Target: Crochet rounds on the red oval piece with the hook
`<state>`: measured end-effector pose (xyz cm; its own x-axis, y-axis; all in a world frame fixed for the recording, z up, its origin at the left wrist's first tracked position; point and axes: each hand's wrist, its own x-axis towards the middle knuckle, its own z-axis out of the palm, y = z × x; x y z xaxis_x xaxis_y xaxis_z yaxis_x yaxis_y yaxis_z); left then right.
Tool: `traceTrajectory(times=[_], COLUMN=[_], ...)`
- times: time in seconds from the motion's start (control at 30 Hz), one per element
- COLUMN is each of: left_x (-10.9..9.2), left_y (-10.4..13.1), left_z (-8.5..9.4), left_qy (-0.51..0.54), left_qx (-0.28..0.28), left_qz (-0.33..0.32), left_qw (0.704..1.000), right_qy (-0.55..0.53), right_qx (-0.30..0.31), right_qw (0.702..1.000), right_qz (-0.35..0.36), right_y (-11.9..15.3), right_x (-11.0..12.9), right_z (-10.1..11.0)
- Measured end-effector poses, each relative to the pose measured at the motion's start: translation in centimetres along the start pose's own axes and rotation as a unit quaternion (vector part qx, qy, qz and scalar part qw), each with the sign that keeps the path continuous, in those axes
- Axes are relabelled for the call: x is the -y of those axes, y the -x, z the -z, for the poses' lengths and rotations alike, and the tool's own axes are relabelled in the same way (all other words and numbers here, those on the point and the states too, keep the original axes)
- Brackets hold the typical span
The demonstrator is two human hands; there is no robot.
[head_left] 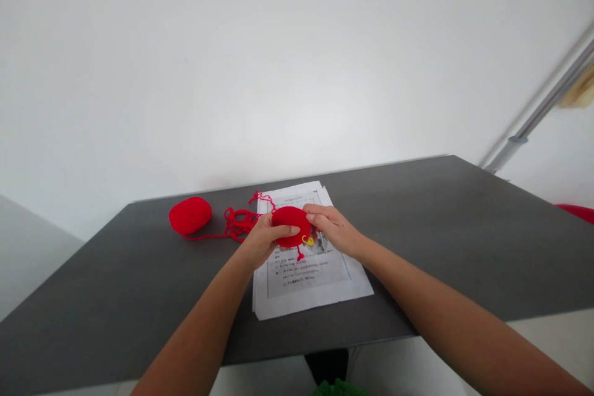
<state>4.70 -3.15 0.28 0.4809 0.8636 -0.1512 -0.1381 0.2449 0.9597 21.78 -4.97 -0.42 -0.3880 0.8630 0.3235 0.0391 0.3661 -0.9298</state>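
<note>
A round red crocheted piece (pixel 288 218) is held above the printed sheets. My left hand (pixel 264 236) grips its left side, the thumb lying across its face. At its right edge, the fingers of my right hand (pixel 333 227) are pinched; whether they also hold a tool is hidden. A yellow stitch marker (pixel 308 240) hangs from the lower right edge, and a short red yarn tail (pixel 300 254) dangles below. Loose red yarn (pixel 239 223) lies tangled left of my left hand and runs to a red ball of yarn (pixel 190 215).
Several printed paper sheets (pixel 315 303) lie beneath my hands on the dark grey table (pixel 445 229). A white wall (pixel 297 74) rises behind the table. To the right stands a grey metal pole (pixel 547 112), and a red object (pixel 576 213) shows at the frame's edge.
</note>
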Motion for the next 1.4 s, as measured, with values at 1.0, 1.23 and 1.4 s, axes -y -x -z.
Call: traceTrajectory(times=[1.0,1.23,1.4], left_x=[-0.15,-0.11,-0.03], left_y=[0.01,0.00,-0.07], left_z=[-0.16,-0.21,-0.08], left_qy=[-0.020,-0.028,-0.030], left_qx=[-0.002,0.005,0.008], left_qz=[0.019,0.017,0.020], left_qw=[1.000,0.999,0.999], right_qy=[0.026,0.024,0.023], right_qx=[-0.003,-0.008,-0.007], right_qw=[1.000,1.000,1.000], right_qz=[0.012,0.000,0.001], right_y=[0.09,0.07,0.02], right_x=[0.00,-0.07,-0.19], right_z=[0.10,0.09,0.04])
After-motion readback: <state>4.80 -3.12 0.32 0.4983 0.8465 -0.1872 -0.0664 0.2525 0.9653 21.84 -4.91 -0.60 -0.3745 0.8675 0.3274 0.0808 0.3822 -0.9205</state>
